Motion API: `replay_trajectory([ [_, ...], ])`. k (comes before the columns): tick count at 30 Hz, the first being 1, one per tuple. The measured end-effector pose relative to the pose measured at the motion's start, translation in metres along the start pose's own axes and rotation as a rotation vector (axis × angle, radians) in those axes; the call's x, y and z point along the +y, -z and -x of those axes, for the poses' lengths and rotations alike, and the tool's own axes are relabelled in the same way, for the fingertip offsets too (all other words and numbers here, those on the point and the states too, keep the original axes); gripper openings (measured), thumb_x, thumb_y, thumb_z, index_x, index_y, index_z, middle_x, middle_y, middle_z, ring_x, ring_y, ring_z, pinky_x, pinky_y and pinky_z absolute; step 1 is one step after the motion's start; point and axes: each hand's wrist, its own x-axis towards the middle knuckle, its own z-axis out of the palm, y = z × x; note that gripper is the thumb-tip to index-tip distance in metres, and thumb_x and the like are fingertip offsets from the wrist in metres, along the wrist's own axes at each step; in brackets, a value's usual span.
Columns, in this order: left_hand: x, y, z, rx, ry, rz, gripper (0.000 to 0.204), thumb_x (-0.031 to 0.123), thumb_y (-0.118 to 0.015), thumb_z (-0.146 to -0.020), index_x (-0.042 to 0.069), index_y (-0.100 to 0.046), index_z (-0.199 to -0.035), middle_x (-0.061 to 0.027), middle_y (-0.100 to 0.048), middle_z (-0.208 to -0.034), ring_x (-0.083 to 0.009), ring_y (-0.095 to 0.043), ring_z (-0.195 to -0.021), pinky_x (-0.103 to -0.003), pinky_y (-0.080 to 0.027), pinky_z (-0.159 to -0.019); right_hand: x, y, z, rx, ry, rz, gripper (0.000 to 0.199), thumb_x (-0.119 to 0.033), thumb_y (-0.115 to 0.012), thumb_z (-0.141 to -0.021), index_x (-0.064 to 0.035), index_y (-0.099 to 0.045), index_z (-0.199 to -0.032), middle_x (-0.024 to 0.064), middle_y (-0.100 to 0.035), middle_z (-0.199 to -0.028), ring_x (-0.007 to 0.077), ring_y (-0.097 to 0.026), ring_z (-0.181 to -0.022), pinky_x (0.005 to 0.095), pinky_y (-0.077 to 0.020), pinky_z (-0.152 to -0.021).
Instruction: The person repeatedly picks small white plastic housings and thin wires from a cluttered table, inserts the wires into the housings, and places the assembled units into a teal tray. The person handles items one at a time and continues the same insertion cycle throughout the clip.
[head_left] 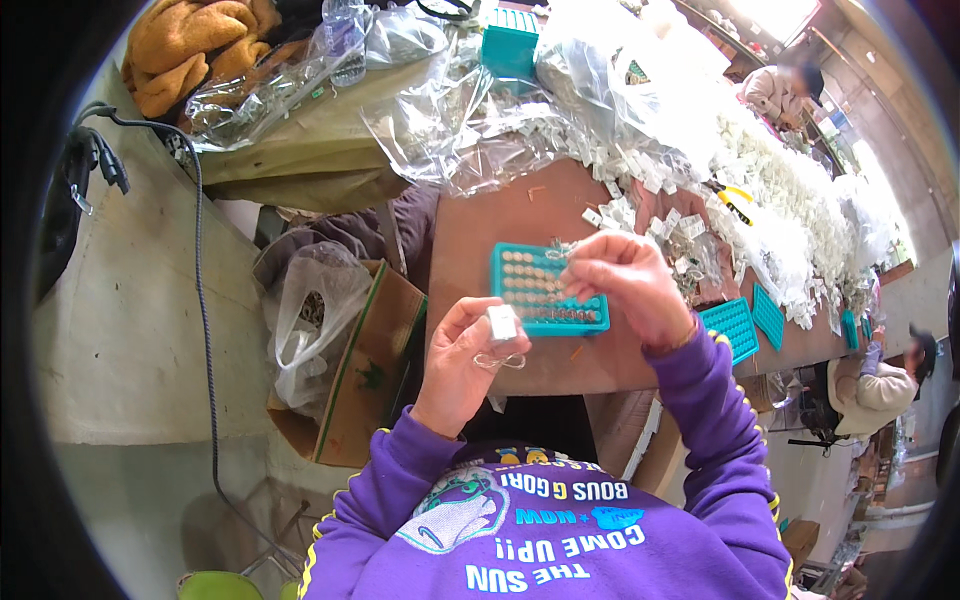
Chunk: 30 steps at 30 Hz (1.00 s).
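My left hand (458, 365) is closed on a small white block (502, 322), held up between thumb and fingers near the table's front edge. A thin pale wire loop (499, 361) hangs out below those fingers. My right hand (628, 283) is over the right side of a teal tray (497, 283), its thumb and fingertips pinched together. Whatever is in that pinch is too small to make out. Rows of small round copper-coloured pieces (520, 284) fill much of the tray, and my right hand hides part of them.
A heap of small white tagged pieces (650, 165) covers the table's far side, with yellow-handled pliers (735, 203) on it. Two more teal trays (732, 330) lie to the right. A cardboard box (372, 375) with a plastic bag stands left. Two people sit further right.
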Motion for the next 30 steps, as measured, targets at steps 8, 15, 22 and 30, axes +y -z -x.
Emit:
replay_trajectory([
  [8,-0.015,-0.039,0.002,0.076,0.187,-0.121,0.029,0.017,-0.055,-0.099,-0.002,-0.053,-0.121,-0.0119,-0.065,-0.103,-0.0201,-0.067,-0.093,-0.037,-0.057,-0.086,0.031,-0.022,0.050,0.109,0.249,0.145,0.003,0.001,-0.066,-0.086,0.0000,-0.065,-0.089,0.0040,-0.066,-0.092,0.0087,-0.058,-0.080,0.0245,-0.0483,-0.069],
  [15,-0.025,-0.047,0.000,0.056,0.261,-0.192,0.030,0.016,-0.056,-0.099,-0.003,-0.055,-0.122,-0.0124,-0.067,-0.102,-0.0209,-0.068,-0.091,-0.036,-0.058,-0.085,0.035,-0.019,0.066,0.299,0.514,0.486,0.009,0.004,-0.068,-0.079,0.0012,-0.063,-0.086,0.0085,-0.064,-0.085,0.0182,-0.061,-0.080,0.0285,-0.0502,-0.070],
  [22,-0.028,-0.053,0.000,0.062,0.260,-0.266,0.030,0.015,-0.057,-0.098,-0.005,-0.056,-0.121,-0.0127,-0.067,-0.104,-0.0208,-0.069,-0.092,-0.035,-0.058,-0.084,0.030,-0.015,0.073,0.295,0.549,0.602,0.010,0.006,-0.067,-0.079,0.0007,-0.062,-0.085,0.0102,-0.063,-0.083,0.0220,-0.062,-0.074,0.0301,-0.0509,-0.065],
  [30,-0.028,-0.062,0.000,0.064,0.248,-0.505,0.028,0.014,-0.059,-0.097,-0.005,-0.059,-0.117,-0.0130,-0.067,-0.106,-0.0190,-0.068,-0.093,-0.032,-0.057,-0.084,0.035,-0.014,0.080,0.287,0.500,0.548,0.009,0.005,-0.067,-0.079,0.0010,-0.061,-0.085,0.0097,-0.063,-0.082,0.0216,-0.061,-0.073,0.0299,-0.0495,-0.063],
])
